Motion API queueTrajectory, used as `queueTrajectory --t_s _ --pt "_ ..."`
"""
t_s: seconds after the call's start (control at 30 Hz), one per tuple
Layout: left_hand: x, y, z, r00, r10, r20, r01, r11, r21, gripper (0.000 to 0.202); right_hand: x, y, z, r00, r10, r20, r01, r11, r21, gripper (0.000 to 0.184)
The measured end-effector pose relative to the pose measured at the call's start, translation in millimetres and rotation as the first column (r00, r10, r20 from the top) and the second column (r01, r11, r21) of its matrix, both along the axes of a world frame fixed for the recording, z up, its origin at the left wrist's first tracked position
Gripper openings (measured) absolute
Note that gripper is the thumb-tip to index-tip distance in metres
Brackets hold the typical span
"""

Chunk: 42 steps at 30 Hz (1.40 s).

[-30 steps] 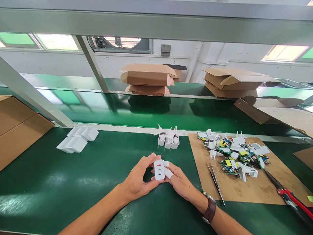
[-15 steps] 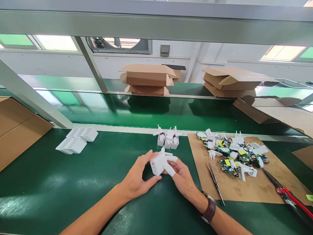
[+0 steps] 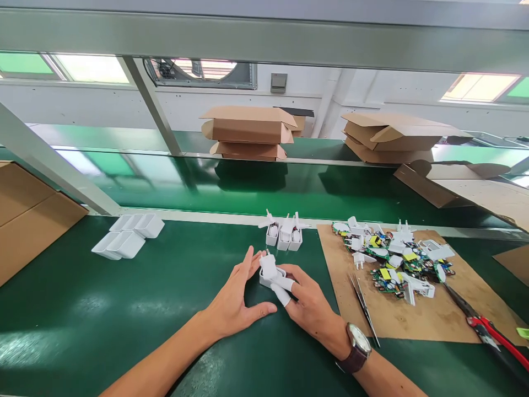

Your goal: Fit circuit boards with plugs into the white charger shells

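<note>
My right hand (image 3: 308, 300), with white covers on two fingers, has its fingers closed on a small white charger (image 3: 264, 279). A white plug piece (image 3: 268, 266) sits at the top of the charger's housing, partly behind the covered fingers. On the charger's left side, my left hand (image 3: 231, 300) is open, thumb stretched out and fingers extended. Its fingertips come close to the charger; whether they touch it I cannot tell. Just beyond stand several white chargers (image 3: 284, 238) with plug pieces sticking out of their tops.
White housings (image 3: 128, 244) lie at the left. On the right, a brown board (image 3: 347, 314) carries circuit boards (image 3: 388, 275) with plug parts, tweezers (image 3: 363, 309) and red-handled pliers (image 3: 479, 325). Cardboard boxes (image 3: 248, 129) rest on the back ledge. A metal beam (image 3: 264, 44) crosses above.
The charger has turned from showing its port face to standing with its plug piece uppermost. My left hand has opened away from it, and my right wrist has rotated, bringing the watch face into view.
</note>
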<state>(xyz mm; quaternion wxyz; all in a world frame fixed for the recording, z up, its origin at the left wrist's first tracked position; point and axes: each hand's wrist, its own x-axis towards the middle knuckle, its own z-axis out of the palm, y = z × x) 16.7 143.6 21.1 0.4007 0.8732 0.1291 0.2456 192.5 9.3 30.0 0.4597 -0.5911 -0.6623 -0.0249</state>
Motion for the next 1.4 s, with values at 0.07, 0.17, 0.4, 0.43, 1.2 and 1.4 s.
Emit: queueTrajectory --t_s 0.07,0.17,0.4,0.43,1.2,1.4 --pt "-1 0 0.5 1.0 -0.008 0.012 0.008 1.0 -0.005 0.122 0 -3 2.3 0.999 -0.022 -0.024 0.022 1.0 0.017 0.037" --pt "-3 -1 2.2 0.999 -0.017 0.043 0.018 1.0 -0.022 0.119 2 -6 0.7 0.999 0.002 0.042 0.001 0.998 -0.055 0.04" --pt "-3 1 1.5 0.994 0.064 0.092 -0.065 0.998 0.01 0.099 -1 -1 -8.1 0.996 0.012 0.093 0.001 0.99 -0.143 0.043" --pt "-3 2 0.8 0.988 0.083 0.127 -0.086 0.996 0.021 0.095 -3 -1 -8.5 0.996 -0.005 0.092 0.017 0.992 -0.127 0.046" --pt "-6 4 10.5 0.962 0.037 0.271 -0.06 0.995 0.076 0.058 -11 -6 7.8 1.0 -0.003 0.01 0.004 0.998 -0.058 0.052" --pt "-7 4 10.9 0.962 0.034 0.271 -0.062 0.994 0.095 0.06 -12 -9 5.2 0.996 0.018 -0.092 -0.025 0.997 -0.076 0.048"
